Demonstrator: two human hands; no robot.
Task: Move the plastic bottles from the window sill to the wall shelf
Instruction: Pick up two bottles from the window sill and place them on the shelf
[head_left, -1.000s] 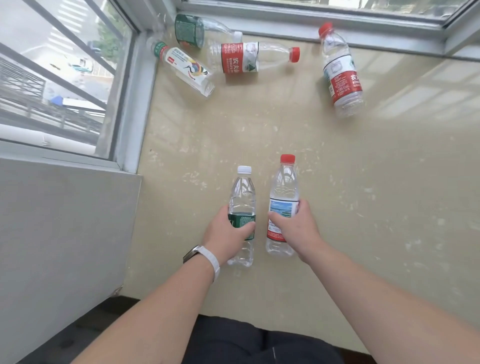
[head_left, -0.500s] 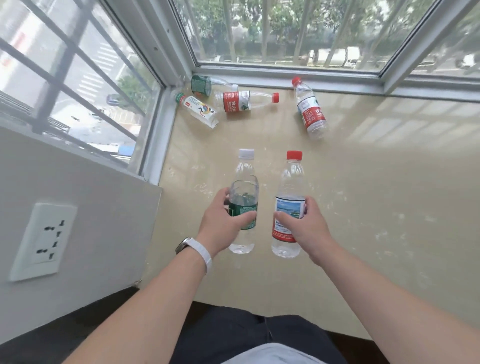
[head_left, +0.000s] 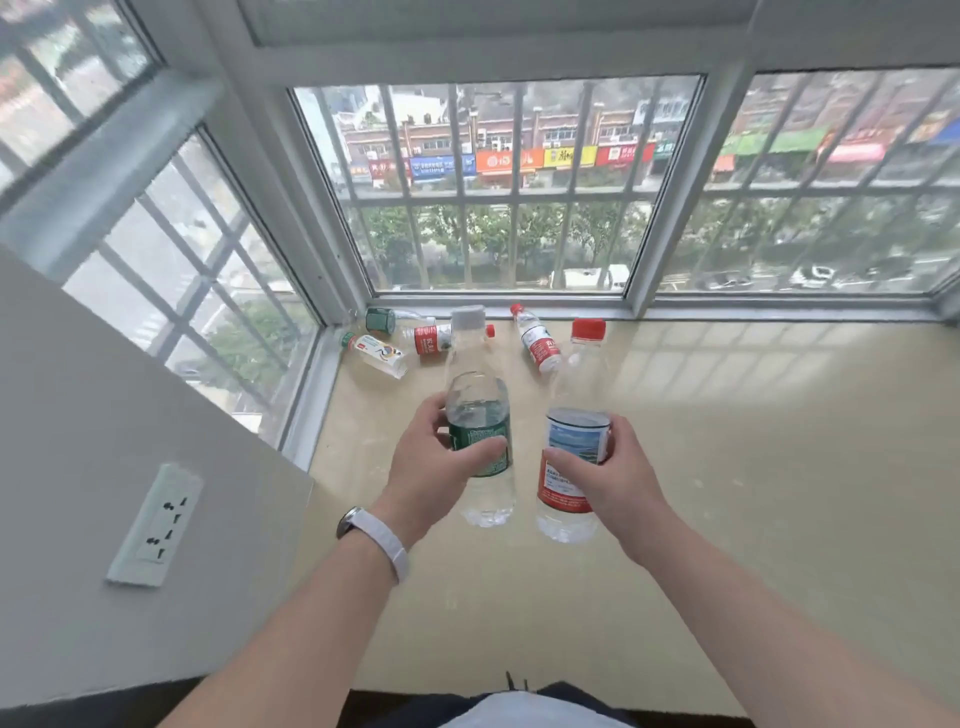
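Bottles (head_left: 478, 405) 6 | left hand (head_left: 431, 467) holds 1 | right hand (head_left: 618, 478) holds 1 | sill (head_left: 727, 467) 4

The single view comes from a wide-angle camera on the person's head, at the near edge of the window sill (head_left: 753, 467). It faces forward and down across the sill, towards the barred window (head_left: 498, 208) that rises from the sill's far edge. Both forearms reach in from the bottom of the frame, close to the lens. Above the sill's near half, the left hand (head_left: 431, 467) grips the green-labelled bottle (head_left: 480, 410) and the right hand (head_left: 618, 478) grips the red-labelled bottle (head_left: 569, 478). The lying bottles (head_left: 537, 343) in the sill's far left corner look small. Left of the sill, a wall (head_left: 78, 415) with a socket (head_left: 156, 525) fills the frame's side.
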